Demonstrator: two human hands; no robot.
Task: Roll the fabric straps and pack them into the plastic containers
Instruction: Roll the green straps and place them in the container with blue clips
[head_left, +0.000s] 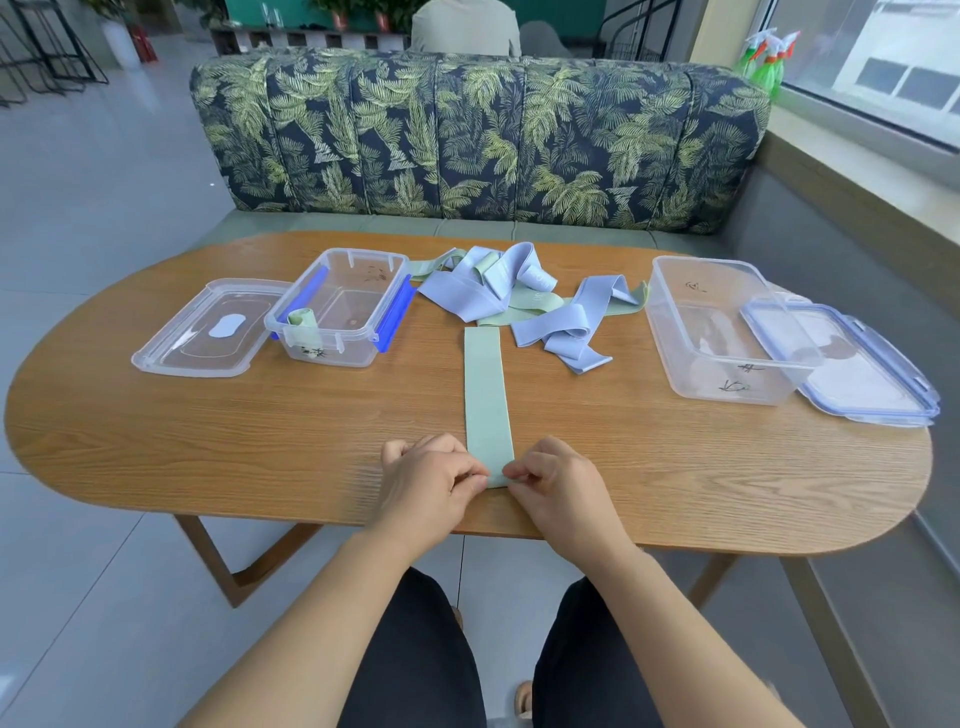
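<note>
Stage, as judged: early. Packed so far: one green roll (303, 318), lying in the near left corner of the left container (332, 356), the one with blue clips. In work: one green strap (485, 395), laid flat and straight on the tabletop (208, 441), running from near the front edge away toward the heap. Near end pinched from either side by left hand (431, 480) and right hand (558, 483), fingers of both curled in on it; apparently the first turn of a roll, no thick coil visible yet. Not yet rolled: a loose heap of straps (519, 296) at mid-tabletop between the two containers, lavender and green tangled together. Exact number not tellable; several lavender lengths, green showing beneath. Right container (670, 332): larger, clear, nothing rolled inside as far as visible. Count: containers, two, both uncovered; lids, two, left lid (202, 332) flat just beside its box on the outer side, right lid (872, 374) flat on the outer side of its box, edges overlapping in view; finished rolls, one; straps under the hands, one; hands, two. Left to do, by estimate: finishing this roll, rolling the entire heap, packing the rolls, presumably closing both lids.
</note>
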